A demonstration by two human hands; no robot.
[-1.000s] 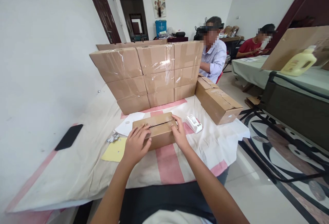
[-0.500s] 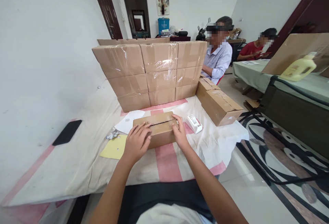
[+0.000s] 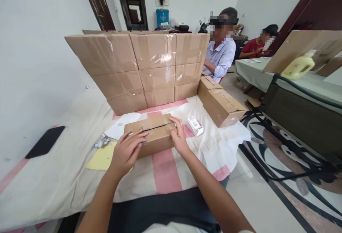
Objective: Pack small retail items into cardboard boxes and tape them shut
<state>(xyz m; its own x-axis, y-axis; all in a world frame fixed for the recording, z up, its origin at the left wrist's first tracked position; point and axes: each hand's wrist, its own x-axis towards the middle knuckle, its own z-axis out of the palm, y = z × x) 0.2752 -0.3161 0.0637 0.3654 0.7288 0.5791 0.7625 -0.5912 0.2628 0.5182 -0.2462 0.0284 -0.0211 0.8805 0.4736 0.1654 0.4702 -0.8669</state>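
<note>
A closed brown cardboard box (image 3: 153, 144) lies on the cloth-covered table in front of me, a dark uneven seam running between its top flaps. My left hand (image 3: 127, 151) holds its left end, fingers stretched over the top and thumb by the front edge. At the right end, my right hand (image 3: 178, 135) grips the box, with bent fingers over the edge and the thumb on top near the seam. Just right of it stands a white tape dispenser (image 3: 195, 126). White paper (image 3: 117, 129) and a yellow sheet (image 3: 100, 157) lie to the left, beside crumpled silvery scraps (image 3: 102, 141).
Taped cardboard boxes (image 3: 157, 71) form a wall behind the box. Further boxes (image 3: 223, 106) line the table's right side. A black phone-like slab (image 3: 45, 142) lies far left. One person (image 3: 220, 55) sits behind the stack; another (image 3: 253, 47) sits farther right.
The view has shifted, so the box and hands appear a little further left and the stack looks larger. Both hands stay on the box in much the same hold.
</note>
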